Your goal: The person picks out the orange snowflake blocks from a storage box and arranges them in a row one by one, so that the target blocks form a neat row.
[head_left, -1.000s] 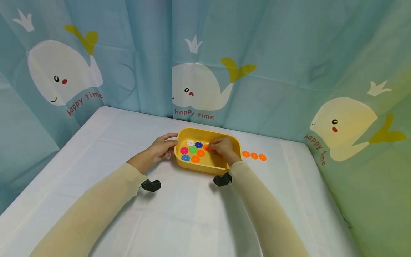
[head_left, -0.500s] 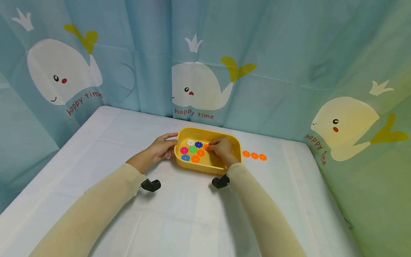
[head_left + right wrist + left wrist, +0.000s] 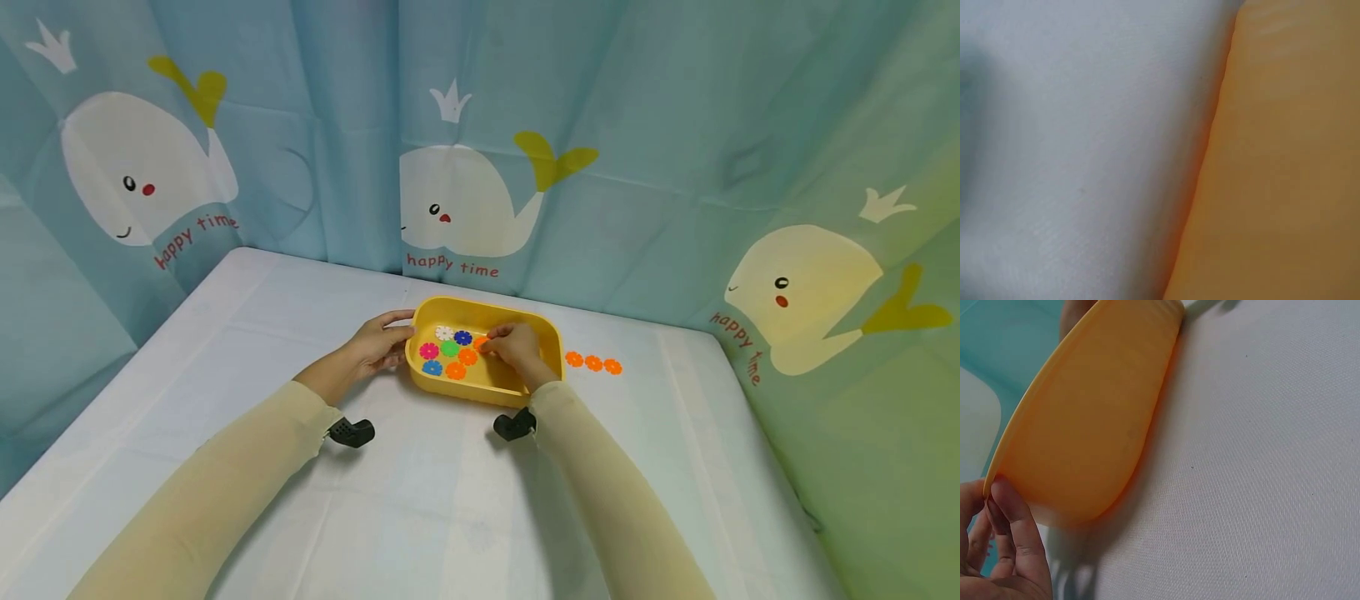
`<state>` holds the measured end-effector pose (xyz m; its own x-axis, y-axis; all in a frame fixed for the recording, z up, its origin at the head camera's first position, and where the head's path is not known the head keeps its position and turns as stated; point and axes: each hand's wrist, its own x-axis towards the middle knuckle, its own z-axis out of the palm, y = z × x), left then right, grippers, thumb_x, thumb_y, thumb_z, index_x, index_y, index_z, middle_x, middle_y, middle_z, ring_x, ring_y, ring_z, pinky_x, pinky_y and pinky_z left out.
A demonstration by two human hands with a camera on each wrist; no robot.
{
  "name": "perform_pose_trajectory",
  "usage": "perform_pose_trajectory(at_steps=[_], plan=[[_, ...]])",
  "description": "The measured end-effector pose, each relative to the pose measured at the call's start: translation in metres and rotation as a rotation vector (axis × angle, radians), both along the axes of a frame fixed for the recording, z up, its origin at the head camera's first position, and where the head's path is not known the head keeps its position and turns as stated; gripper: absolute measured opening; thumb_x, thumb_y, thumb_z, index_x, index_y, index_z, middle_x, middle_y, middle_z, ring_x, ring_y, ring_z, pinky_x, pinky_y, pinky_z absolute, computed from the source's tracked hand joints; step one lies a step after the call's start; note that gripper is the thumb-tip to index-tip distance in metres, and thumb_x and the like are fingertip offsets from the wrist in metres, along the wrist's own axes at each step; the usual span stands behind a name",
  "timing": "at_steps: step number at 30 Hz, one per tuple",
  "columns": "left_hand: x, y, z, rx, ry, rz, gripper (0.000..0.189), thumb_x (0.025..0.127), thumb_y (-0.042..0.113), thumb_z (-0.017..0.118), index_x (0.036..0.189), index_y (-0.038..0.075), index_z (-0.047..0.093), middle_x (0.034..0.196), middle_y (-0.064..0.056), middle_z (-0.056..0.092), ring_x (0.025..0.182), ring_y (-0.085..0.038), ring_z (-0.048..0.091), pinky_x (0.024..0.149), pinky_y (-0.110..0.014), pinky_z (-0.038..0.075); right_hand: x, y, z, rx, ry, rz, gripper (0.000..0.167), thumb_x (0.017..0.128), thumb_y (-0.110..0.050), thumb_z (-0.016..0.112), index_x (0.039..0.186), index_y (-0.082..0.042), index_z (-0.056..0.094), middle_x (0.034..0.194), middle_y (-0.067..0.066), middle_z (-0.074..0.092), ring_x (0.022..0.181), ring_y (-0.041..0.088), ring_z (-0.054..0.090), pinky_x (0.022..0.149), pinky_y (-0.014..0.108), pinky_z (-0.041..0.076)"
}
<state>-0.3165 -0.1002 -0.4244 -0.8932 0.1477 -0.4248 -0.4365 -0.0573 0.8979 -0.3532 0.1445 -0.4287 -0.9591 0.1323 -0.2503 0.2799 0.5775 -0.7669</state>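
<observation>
A yellow plastic basin [image 3: 468, 389] stands on the white table, with several flower-shaped plastic discs lying in its left part. These include a white disc [image 3: 445, 333], a dark blue disc [image 3: 462, 337], a green disc [image 3: 449, 348], a pink disc [image 3: 428, 351], a blue disc [image 3: 432, 367] and orange ones. My left hand [image 3: 381, 343] pinches the basin's left rim, thumb and fingers on either side of it in the left wrist view. Inside the basin, my right hand [image 3: 517, 347] pinches an orange flower disc [image 3: 482, 343], partly hidden by the fingertips. Only the basin's outer wall [image 3: 1279, 162] shows in the right wrist view.
Three orange flower discs [image 3: 593, 363] lie in a row on the white table [image 3: 420, 500], just right of the basin. A blue curtain [image 3: 645, 167] printed with whales hangs along the table's back edge and sides. Black wrist devices [image 3: 352, 432] jut out from both sleeves.
The right wrist has shifted very slightly left. Both hands otherwise keep their places at the basin, and the discs lie as before.
</observation>
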Motion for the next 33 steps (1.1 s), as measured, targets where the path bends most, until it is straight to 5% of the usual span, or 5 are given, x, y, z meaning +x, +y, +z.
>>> perform_pose_trajectory(at_steps=[6,19,33], plan=[[0.000,-0.001,-0.001,0.007,-0.008,0.001,0.050,0.100,0.020,0.058,0.147,0.024,0.045,0.137,-0.015,0.056,0.059,-0.009,0.056,0.051,-0.016,0.047,0.002,0.000,0.000,-0.023,0.015,0.006,0.019,0.081,-0.006,0.079,0.098,-0.002,0.069,0.091,0.008,0.064,0.064,0.012,0.051,0.057,0.016,0.045],[0.001,0.000,-0.001,-0.015,-0.013,0.000,0.049,0.100,0.022,0.058,0.147,0.025,0.045,0.130,-0.014,0.059,0.059,-0.012,0.054,0.047,-0.017,0.042,0.004,0.005,0.003,-0.071,0.003,0.075,0.018,0.085,-0.005,0.074,0.102,0.000,0.071,0.088,0.007,0.065,0.065,0.014,0.052,0.059,0.018,0.046],[-0.003,0.003,-0.002,-0.031,-0.011,-0.010,0.049,0.099,0.023,0.059,0.146,0.026,0.046,0.129,-0.012,0.059,0.057,-0.011,0.052,0.047,-0.016,0.042,0.009,0.020,0.012,-0.214,-0.052,0.100,0.025,0.090,0.003,0.067,0.114,0.008,0.067,0.100,0.015,0.072,0.075,0.012,0.069,0.078,0.028,0.059]])
